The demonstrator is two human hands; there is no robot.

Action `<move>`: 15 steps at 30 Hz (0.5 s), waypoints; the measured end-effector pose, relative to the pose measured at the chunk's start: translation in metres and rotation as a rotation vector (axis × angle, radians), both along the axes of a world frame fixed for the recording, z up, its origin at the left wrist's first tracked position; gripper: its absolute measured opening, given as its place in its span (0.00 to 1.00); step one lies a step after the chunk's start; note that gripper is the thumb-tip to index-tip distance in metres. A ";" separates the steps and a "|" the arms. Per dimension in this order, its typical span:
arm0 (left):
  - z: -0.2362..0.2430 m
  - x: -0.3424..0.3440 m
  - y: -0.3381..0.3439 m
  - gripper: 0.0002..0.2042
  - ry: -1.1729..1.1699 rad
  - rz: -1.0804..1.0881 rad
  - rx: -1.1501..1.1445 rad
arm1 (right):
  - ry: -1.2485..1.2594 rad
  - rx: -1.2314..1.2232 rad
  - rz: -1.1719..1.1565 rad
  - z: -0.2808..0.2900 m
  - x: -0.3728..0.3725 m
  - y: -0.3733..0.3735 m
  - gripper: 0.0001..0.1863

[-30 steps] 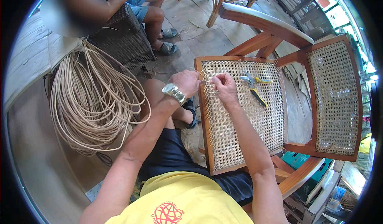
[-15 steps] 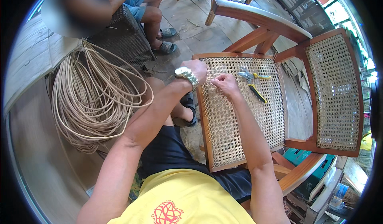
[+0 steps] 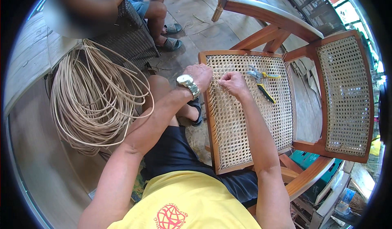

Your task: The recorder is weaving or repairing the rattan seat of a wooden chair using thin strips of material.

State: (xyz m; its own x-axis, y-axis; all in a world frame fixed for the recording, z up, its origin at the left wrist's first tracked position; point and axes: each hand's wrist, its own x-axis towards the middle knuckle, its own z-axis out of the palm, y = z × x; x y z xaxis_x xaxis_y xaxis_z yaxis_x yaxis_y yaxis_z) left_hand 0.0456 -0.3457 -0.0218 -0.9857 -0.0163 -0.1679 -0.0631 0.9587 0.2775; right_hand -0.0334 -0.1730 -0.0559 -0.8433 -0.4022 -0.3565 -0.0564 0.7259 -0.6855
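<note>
A wooden chair lies tilted before me, its woven cane seat framed in reddish-brown wood. At the seat's far left corner, my left hand rests over the frame edge with fingers bent; its fingertips and whatever they hold are hidden. Just to its right, my right hand pinches what looks like a thin pale cane strand above the weave. Pruning shears with silver blades and yellow-and-black handles lie on the seat, right of that hand. Loose strand ends stick up along the seat's left edge.
A large coil of rattan hangs from a wooden table at left. The chair's cane backrest stands at right, and a wooden armrest crosses the far side. Another person sits at far left on a dark woven seat.
The view has shifted slightly, and the chair and shears appear a little further right. Both hands stay at the same corner; my right hand is slightly further from my left.
</note>
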 end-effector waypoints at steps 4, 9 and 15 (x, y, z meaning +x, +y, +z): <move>0.004 0.001 0.001 0.11 0.012 -0.016 0.051 | 0.020 -0.008 -0.024 -0.009 0.001 -0.002 0.12; -0.016 -0.005 -0.007 0.15 -0.039 0.080 0.130 | 0.196 0.011 0.046 -0.009 0.010 -0.010 0.11; -0.020 -0.011 -0.013 0.24 -0.136 0.274 0.218 | 0.104 -0.045 0.076 0.000 0.012 -0.006 0.12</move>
